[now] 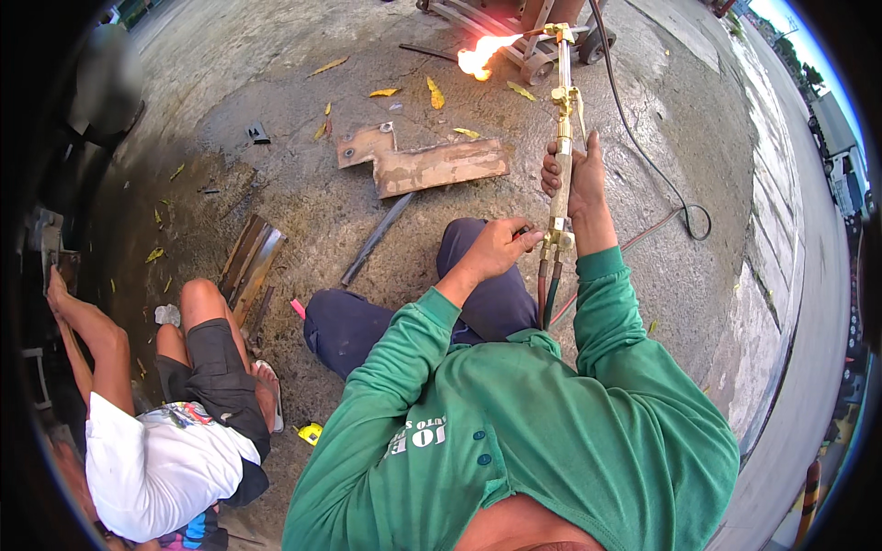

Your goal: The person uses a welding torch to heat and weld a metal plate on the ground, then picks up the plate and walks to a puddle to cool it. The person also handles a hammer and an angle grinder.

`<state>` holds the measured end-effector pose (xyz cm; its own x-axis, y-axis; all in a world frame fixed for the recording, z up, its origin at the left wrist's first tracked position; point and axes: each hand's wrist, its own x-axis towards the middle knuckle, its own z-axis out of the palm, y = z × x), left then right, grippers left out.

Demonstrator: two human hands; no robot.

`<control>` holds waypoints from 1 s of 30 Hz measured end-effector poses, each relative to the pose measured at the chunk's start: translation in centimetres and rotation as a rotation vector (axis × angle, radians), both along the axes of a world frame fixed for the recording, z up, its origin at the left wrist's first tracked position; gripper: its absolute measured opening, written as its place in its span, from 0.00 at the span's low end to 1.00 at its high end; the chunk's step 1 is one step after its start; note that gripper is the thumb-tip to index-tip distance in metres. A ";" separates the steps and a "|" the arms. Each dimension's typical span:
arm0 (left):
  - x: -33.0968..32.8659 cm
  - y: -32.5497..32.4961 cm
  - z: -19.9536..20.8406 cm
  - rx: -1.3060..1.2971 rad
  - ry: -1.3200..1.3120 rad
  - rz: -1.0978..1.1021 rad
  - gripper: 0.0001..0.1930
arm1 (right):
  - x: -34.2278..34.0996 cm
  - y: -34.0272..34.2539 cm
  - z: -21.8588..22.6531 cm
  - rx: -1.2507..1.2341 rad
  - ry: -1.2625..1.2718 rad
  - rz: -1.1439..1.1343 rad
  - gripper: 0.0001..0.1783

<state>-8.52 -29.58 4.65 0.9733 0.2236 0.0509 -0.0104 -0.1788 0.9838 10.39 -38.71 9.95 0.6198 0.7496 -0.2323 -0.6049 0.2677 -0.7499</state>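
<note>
My right hand (pixel 581 182) is wrapped around the handle of a brass and steel cutting torch (pixel 559 207), held upright before me. A bright orange-white flame (pixel 484 57) streams to the left from its head. Down at the torch's rear end, my left hand (pixel 501 246) is closed, its fingers pinching a valve knob, which they partly hide. Two hoses (pixel 548 285) run down from the fittings there toward my lap. Left of the torch, a rusty notched steel plate (pixel 432 168) rests on the ground, with a dark metal bar (pixel 377 239) against its lower edge.
A wheeled metal cart (pixel 537 60) stands behind the flame. A dark hose (pixel 643 151) loops across the concrete at right. Steel channel pieces (pixel 250 266) and a yellow tape measure (pixel 310 432) lie at left. A person in a white shirt (pixel 175 468) sits close on my left.
</note>
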 end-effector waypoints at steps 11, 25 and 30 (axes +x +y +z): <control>0.4 -1.0 0.3 0.123 0.031 -0.001 0.21 | 0.2 -1.2 -0.4 0.027 -0.009 -0.030 0.45; 16.6 5.3 11.9 0.909 -0.112 0.402 0.21 | -1.7 -1.1 1.4 -0.117 -0.040 -0.064 0.45; 18.7 6.0 10.9 1.014 -0.212 0.400 0.23 | -2.2 -1.1 1.3 -0.113 -0.051 -0.070 0.45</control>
